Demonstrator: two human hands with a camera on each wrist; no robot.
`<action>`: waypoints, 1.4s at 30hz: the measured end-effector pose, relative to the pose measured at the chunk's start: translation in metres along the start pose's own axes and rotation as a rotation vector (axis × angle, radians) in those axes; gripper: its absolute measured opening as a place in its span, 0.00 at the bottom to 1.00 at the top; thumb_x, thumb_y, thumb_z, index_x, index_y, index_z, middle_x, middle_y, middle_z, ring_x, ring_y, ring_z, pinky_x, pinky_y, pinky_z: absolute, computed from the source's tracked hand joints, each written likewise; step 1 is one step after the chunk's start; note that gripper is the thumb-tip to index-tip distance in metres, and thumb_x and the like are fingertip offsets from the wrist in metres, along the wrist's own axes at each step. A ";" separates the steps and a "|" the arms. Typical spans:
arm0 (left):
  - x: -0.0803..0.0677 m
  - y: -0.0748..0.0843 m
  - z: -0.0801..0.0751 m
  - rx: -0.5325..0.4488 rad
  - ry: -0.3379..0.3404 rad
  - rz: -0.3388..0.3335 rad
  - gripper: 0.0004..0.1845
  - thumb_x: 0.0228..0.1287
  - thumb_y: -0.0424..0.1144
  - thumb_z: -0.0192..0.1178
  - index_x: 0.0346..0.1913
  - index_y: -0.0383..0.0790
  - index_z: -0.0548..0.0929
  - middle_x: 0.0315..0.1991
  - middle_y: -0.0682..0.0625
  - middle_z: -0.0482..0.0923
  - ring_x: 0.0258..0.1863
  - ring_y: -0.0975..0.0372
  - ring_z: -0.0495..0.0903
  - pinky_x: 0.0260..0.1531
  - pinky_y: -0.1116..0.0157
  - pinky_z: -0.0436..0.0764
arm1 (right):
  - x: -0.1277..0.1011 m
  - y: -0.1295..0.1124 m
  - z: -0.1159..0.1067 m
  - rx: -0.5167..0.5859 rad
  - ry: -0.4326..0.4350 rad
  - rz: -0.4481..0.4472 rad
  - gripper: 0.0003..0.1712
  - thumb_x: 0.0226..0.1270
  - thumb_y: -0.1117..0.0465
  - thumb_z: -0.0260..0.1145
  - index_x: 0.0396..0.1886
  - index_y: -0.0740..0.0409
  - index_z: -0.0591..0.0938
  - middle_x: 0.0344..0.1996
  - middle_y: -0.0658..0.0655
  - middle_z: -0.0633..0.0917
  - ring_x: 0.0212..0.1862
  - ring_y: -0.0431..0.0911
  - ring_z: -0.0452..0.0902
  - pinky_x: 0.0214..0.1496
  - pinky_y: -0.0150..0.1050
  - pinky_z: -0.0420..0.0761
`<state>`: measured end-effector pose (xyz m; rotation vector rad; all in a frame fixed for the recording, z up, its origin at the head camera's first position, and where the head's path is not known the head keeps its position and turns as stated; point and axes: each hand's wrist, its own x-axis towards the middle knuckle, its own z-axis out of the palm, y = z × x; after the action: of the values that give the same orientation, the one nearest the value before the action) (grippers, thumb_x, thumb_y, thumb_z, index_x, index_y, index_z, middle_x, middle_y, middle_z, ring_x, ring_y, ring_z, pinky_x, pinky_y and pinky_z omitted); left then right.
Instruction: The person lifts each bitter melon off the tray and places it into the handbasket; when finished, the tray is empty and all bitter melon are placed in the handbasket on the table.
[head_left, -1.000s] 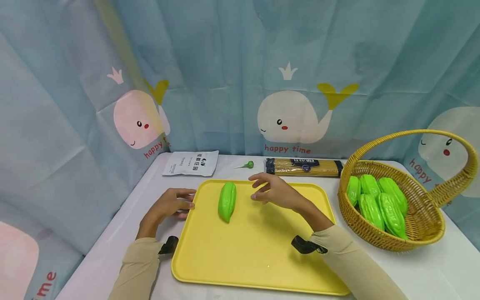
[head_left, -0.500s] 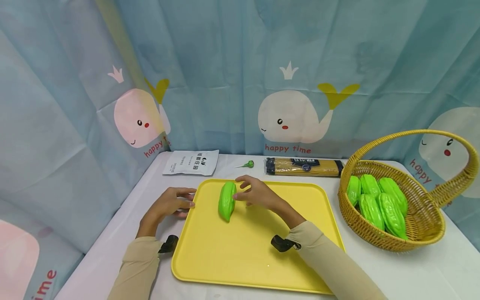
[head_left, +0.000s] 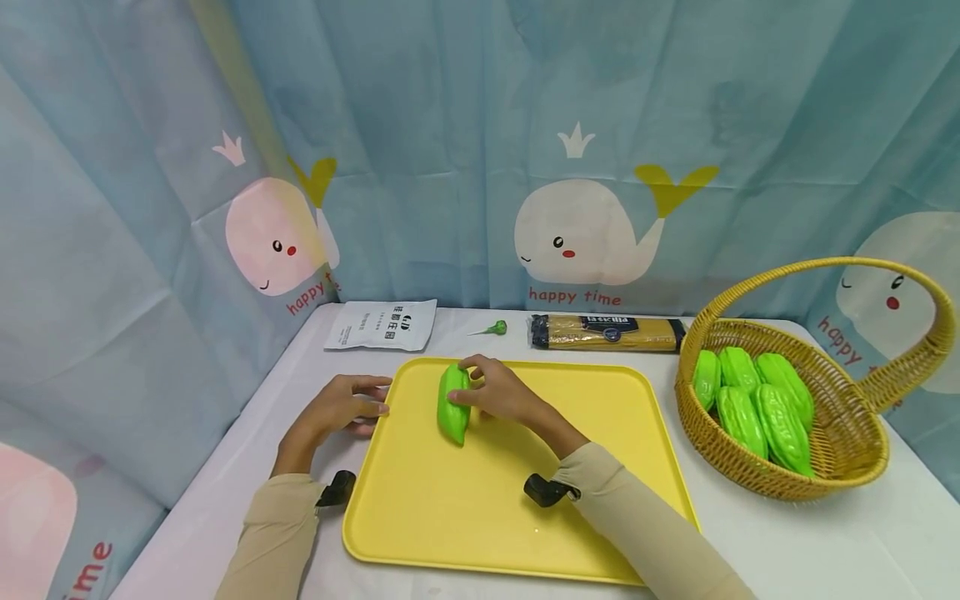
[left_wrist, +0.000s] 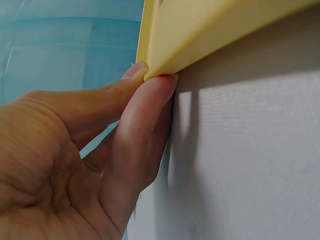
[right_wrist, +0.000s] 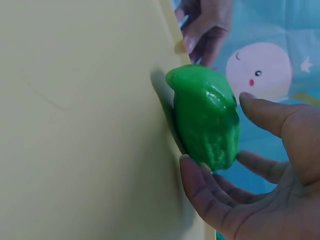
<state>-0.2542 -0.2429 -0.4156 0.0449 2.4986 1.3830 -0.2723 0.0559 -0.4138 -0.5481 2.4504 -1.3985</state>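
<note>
A bumpy bright green toy gourd (head_left: 453, 403) lies on the flat yellow plastic tray (head_left: 525, 500), near the tray's far left corner. The right hand (head_left: 501, 390) is at the toy gourd, with the thumb on one side and the fingers (right_wrist: 210, 197) on the other, curled round it. The toy gourd rests on the tray.

The left hand (head_left: 341, 408) is at the tray's left edge. Its thumb and a finger (left_wrist: 145, 125) pinch the tray's rim, seen up close in the left wrist view.

The tray sits on a white table (head_left: 825, 533). To the right stands a round woven straw basket (head_left: 847, 450) with a big handle, and more green toy gourds (head_left: 753, 400) lie inside it. Behind the tray lie a white paper packet (head_left: 382, 325), a small green lollipop (head_left: 493, 328) and a long pack of spaghetti (head_left: 607, 332). A blue curtain with whales (head_left: 585, 233) hangs behind the table.
</note>
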 end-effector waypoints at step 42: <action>0.001 -0.001 -0.001 0.012 0.005 -0.015 0.31 0.71 0.36 0.70 0.74 0.35 0.76 0.62 0.35 0.80 0.27 0.62 0.81 0.29 0.68 0.85 | -0.045 -0.027 -0.025 0.082 0.061 0.080 0.36 0.69 0.55 0.75 0.74 0.53 0.75 0.59 0.63 0.81 0.50 0.52 0.84 0.41 0.44 0.88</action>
<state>-0.2548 -0.2437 -0.4161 0.0246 2.5065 1.3638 -0.2370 0.0828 -0.3757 -0.3900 2.4206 -1.4963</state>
